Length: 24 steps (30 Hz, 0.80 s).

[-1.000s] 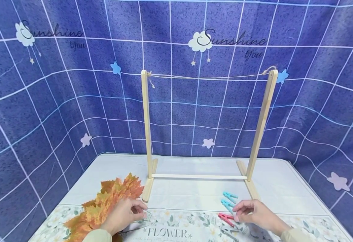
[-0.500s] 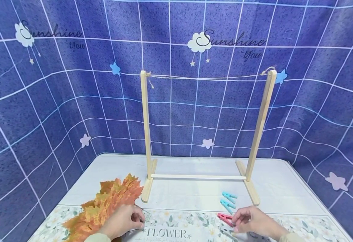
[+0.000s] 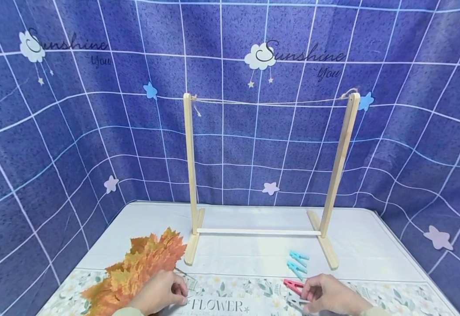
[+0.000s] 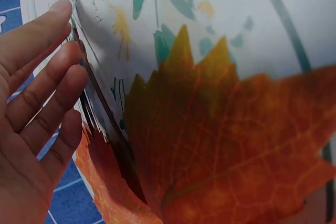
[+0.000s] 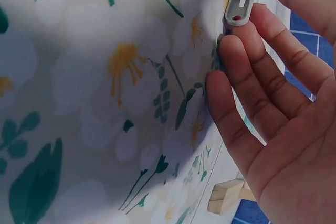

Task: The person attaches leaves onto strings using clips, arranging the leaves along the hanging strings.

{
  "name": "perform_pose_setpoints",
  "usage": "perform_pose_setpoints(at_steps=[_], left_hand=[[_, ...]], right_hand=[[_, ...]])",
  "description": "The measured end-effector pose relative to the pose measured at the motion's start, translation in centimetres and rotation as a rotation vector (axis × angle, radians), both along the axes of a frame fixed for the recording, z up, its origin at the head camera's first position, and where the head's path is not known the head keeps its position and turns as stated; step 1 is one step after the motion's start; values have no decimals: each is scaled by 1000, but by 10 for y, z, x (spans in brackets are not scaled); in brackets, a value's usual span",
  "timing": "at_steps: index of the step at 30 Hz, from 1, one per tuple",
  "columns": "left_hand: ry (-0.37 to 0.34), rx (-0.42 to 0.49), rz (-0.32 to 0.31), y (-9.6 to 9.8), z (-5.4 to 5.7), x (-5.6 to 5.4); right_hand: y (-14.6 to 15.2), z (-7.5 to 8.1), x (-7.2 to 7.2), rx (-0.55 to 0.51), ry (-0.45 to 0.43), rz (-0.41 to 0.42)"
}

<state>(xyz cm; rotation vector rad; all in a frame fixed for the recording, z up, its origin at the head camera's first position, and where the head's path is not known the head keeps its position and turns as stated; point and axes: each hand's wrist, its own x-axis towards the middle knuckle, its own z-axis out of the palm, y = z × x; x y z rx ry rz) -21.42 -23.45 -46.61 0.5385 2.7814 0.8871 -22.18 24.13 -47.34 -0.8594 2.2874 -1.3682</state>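
Observation:
Orange-yellow artificial maple leaves (image 3: 147,259) lie in a long overlapping pile at the left front, stems toward the middle. My left hand (image 3: 160,289) is beside them, and in the left wrist view its thumb and index fingertips meet at the end of a thin dark leaf stem (image 4: 100,82). The leaf blade (image 4: 226,135) fills the lower right of that view. At the right front, my right hand (image 3: 328,294) pinches the end of a pale grey clothespin (image 5: 240,4) close over the cloth. A red clothespin (image 3: 294,286) lies just beyond its fingertips.
Two blue clothespins (image 3: 298,256) lie behind the red one. A wooden stand (image 3: 336,175) with a string (image 3: 261,103) tied across its top stands mid-table. The white table (image 3: 245,259) has a floral cloth strip (image 3: 261,285) along the front; a blue curtain (image 3: 230,145) hangs behind.
My right hand has come down and nearer, from beside the blue and red clothespins to the grey one. My left hand has lowered slightly toward the leaf stems.

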Motion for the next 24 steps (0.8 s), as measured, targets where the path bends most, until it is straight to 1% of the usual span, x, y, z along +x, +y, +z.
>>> perform_pose_setpoints(at_steps=[3,6,9,15,18,20,24], left_hand=[[-1,9,-15,-1,-2,-1],[18,12,-35,-2,-3,-2],[20,5,-40,-3,-5,-2],[7,2,-46,-3,-4,-3],[-3,-3,-45,-2,-4,-3],[-7,-10,-39,-1,-4,-3],[1,-46,-15,1,-2,-2]], right_hand=[[-2,0,0,40,16,4],[-4,1,1,88,62,14],[-6,3,2,128,96,21],[-8,7,3,185,104,8],[-8,7,3,213,104,2],[-8,7,3,226,121,4],[-8,7,3,218,135,10]])
